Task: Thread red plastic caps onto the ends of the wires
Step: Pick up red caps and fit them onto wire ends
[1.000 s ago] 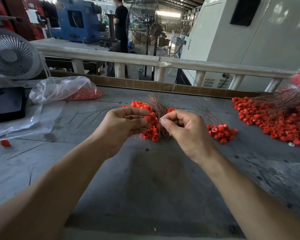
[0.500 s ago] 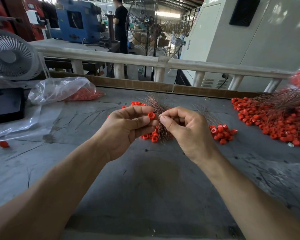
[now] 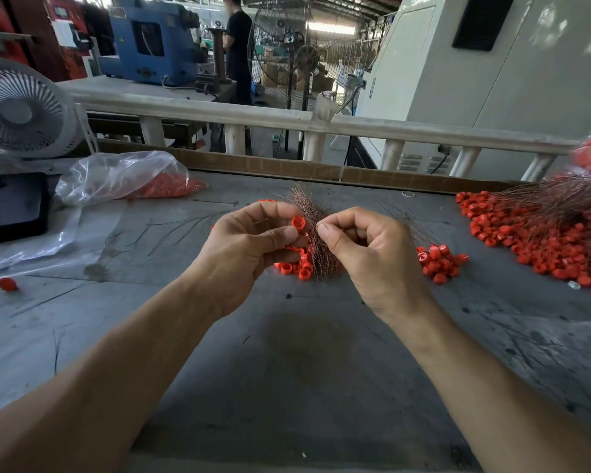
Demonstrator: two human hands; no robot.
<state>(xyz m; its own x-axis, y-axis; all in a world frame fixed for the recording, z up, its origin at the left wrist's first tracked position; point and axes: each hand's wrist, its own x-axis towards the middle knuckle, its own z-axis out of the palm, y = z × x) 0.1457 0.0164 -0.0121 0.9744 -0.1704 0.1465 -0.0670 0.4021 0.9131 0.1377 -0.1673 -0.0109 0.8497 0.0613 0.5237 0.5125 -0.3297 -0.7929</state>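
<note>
Left hand [image 3: 249, 244] pinches light, rigid small red plastic cap [image 3: 299, 222] by its rim; right hand [image 3: 365, 247], 3 o'clock, pinches springy thin copper wire [image 3: 313, 230] near tip

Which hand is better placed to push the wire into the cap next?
Right. The right hand pinches the wire end beside the red cap, which the left hand holds steady with its opening toward it.

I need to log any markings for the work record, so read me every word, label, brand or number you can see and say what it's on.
No text can be read.
White sheet on the red machine: too blurred.
Blue machine: no legible label.
Pale cabinet: no legible marking.
Red caps: moulded marks, too small to read.
</note>
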